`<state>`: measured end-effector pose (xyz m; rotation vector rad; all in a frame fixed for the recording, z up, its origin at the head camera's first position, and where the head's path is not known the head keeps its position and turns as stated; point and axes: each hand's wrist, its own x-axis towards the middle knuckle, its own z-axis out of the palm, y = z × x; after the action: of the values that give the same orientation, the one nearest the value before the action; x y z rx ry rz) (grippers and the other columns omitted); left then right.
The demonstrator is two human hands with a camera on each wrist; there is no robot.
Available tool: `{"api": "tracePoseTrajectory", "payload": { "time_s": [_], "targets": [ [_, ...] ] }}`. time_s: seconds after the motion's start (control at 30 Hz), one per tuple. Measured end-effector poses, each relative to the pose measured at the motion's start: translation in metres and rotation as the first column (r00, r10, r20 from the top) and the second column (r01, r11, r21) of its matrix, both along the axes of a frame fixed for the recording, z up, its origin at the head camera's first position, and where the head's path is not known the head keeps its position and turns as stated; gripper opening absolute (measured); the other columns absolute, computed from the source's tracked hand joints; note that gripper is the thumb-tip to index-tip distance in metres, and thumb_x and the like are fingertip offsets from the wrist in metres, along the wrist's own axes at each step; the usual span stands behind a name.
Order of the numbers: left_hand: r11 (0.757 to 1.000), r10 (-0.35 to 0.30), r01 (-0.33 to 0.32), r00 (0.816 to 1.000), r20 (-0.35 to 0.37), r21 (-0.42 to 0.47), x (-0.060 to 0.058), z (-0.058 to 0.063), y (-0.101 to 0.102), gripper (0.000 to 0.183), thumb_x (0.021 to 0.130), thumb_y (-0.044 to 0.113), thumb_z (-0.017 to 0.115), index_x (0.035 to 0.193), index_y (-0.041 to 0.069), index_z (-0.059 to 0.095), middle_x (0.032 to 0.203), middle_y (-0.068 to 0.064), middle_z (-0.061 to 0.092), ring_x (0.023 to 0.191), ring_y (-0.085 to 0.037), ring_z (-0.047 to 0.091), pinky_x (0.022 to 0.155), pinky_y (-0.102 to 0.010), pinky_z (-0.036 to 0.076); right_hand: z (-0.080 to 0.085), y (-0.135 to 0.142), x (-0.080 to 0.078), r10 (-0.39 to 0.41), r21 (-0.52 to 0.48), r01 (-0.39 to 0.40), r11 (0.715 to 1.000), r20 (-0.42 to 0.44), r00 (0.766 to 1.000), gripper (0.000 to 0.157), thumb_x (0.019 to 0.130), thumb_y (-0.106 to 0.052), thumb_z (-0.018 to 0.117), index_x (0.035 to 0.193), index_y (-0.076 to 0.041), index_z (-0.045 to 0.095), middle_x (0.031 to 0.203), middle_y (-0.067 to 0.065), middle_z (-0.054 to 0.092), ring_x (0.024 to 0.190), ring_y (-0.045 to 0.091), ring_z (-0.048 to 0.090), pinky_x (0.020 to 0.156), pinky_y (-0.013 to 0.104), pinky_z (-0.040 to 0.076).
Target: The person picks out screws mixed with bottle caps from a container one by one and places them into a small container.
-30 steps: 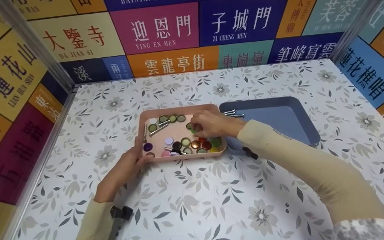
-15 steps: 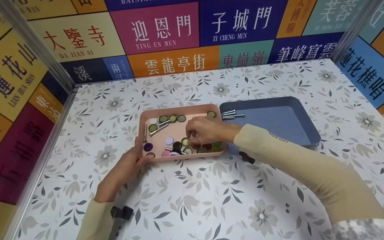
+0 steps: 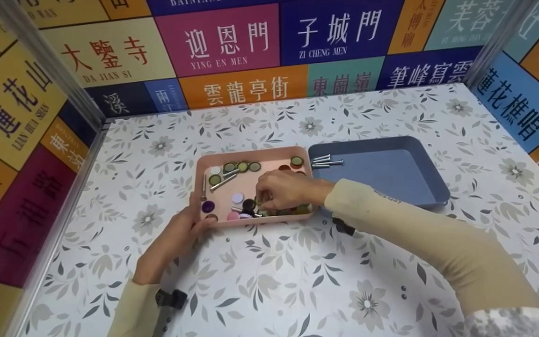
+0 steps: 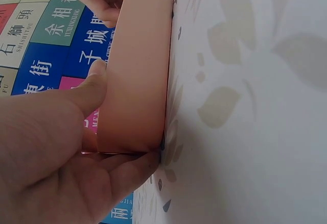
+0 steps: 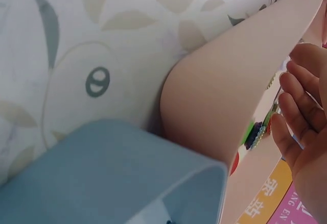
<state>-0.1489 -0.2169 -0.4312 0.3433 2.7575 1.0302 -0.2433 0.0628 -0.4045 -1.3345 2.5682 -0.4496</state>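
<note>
A pink tray (image 3: 251, 183) holds many bottle caps and several screws. My left hand (image 3: 180, 230) grips its near left corner; in the left wrist view the thumb (image 4: 94, 81) lies at the rim, with fingers under the corner. Inside the tray's right half, my right hand (image 3: 288, 188) has its fingers curled down among the caps. Its fingertips are mostly hidden, so I cannot tell whether they pinch a cap. A green-edged cap (image 3: 296, 162) lies at the far right corner, a reddish cap (image 3: 284, 167) beside it. A purple cap (image 3: 208, 206) sits near my left thumb.
A blue-grey tray (image 3: 386, 168) stands against the pink tray's right side, with several screws (image 3: 328, 162) at its left end. Inside the pink tray, screws (image 3: 224, 179) lie near the far left caps. Printed panels (image 3: 232, 42) wall the back and sides of the flowered table (image 3: 307, 281).
My right hand has shifted left and toward me inside the pink tray. A green-edged cap, then reddish caps, have come to show near its far right corner. My left hand stays put.
</note>
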Motion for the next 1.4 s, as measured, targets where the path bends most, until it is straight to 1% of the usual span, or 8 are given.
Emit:
{"api": "tracePoseTrajectory", "payload": {
  "time_s": [0.07,0.3,0.4,0.47,0.7,1.13,1.27,1.4],
  "targets": [
    [1.0,0.006,-0.006,1.0,0.007,-0.002,0.0,0.0,0.0,0.09,0.101,0.027,0.058,0.161,0.015,-0.007,0.093,-0.014,0.057,0.07,-0.015,0.053,0.076,-0.036,0.048,0.0,-0.001,0.002,0.0,-0.001,0.0,1.0,0.006,1.0,0.016,0.089,-0.026,0.076,0.097,-0.012,0.076,0.096,0.003,0.07,0.093,0.018,0.064,0.083,0.032,0.054],
    [1.0,0.001,-0.001,1.0,-0.007,-0.012,0.0,0.0,0.0,0.089,0.101,0.026,0.058,0.161,0.012,-0.006,0.128,-0.026,0.057,0.086,-0.025,0.059,0.089,-0.044,0.047,0.001,-0.005,0.006,-0.01,0.009,0.009,1.0,0.024,1.0,0.018,0.09,-0.031,0.075,0.094,-0.013,0.077,0.091,0.002,0.069,0.09,0.017,0.061,0.082,0.033,0.051],
    [1.0,0.003,-0.003,1.0,-0.005,-0.004,-0.001,0.0,0.001,0.09,0.101,0.027,0.058,0.161,0.017,-0.009,0.127,-0.025,0.059,0.086,-0.024,0.06,0.089,-0.044,0.048,0.0,-0.006,0.008,-0.005,0.023,0.004,1.0,0.023,1.0,0.018,0.091,-0.031,0.074,0.093,-0.013,0.077,0.089,0.002,0.069,0.086,0.016,0.06,0.079,0.032,0.05],
    [1.0,0.005,-0.005,1.0,0.001,0.004,-0.002,-0.001,0.001,0.091,0.102,0.028,0.057,0.161,0.021,-0.011,0.116,-0.022,0.061,0.082,-0.023,0.058,0.086,-0.043,0.048,-0.001,-0.008,0.009,0.001,0.031,-0.001,1.0,0.022,1.0,0.019,0.092,-0.031,0.073,0.094,-0.013,0.078,0.089,0.003,0.069,0.083,0.016,0.06,0.077,0.031,0.049],
    [1.0,0.002,-0.002,1.0,0.001,-0.008,0.0,0.0,0.0,0.091,0.102,0.027,0.057,0.16,0.013,-0.011,0.143,-0.032,0.049,0.114,-0.037,0.06,0.104,-0.052,0.043,-0.004,-0.01,0.012,-0.006,0.046,0.005,0.999,0.025,1.0,0.019,0.093,-0.029,0.072,0.094,-0.011,0.077,0.091,0.003,0.069,0.084,0.015,0.06,0.079,0.031,0.05],
    [1.0,0.013,-0.013,1.0,0.026,0.005,-0.001,-0.002,0.001,0.091,0.102,0.029,0.057,0.161,0.017,-0.011,0.152,-0.03,0.041,0.114,-0.037,0.06,0.106,-0.052,0.042,-0.003,-0.012,0.014,-0.051,0.084,0.045,0.995,0.071,0.996,0.022,0.093,-0.029,0.072,0.102,-0.01,0.079,0.1,0.006,0.075,0.092,0.02,0.067,0.085,0.032,0.055],
    [1.0,-0.003,0.004,1.0,0.016,-0.001,-0.001,-0.002,0.0,0.092,0.101,0.031,0.057,0.161,0.016,-0.012,0.155,-0.03,0.036,0.13,-0.042,0.053,0.112,-0.055,0.038,-0.002,-0.013,0.014,-0.056,0.088,0.05,0.995,0.069,0.996,0.019,0.092,-0.026,0.072,0.101,-0.011,0.08,0.099,0.005,0.076,0.093,0.019,0.068,0.086,0.032,0.055],
    [1.0,-0.015,0.015,1.0,-0.014,-0.015,-0.001,-0.001,-0.001,0.091,0.101,0.031,0.057,0.16,0.016,-0.011,0.154,-0.031,0.038,0.131,-0.042,0.052,0.11,-0.055,0.04,-0.003,-0.014,0.013,-0.038,0.087,0.033,0.996,0.057,0.998,0.019,0.092,-0.023,0.071,0.101,-0.01,0.08,0.098,0.005,0.077,0.092,0.019,0.07,0.086,0.032,0.056]
  ]
}}
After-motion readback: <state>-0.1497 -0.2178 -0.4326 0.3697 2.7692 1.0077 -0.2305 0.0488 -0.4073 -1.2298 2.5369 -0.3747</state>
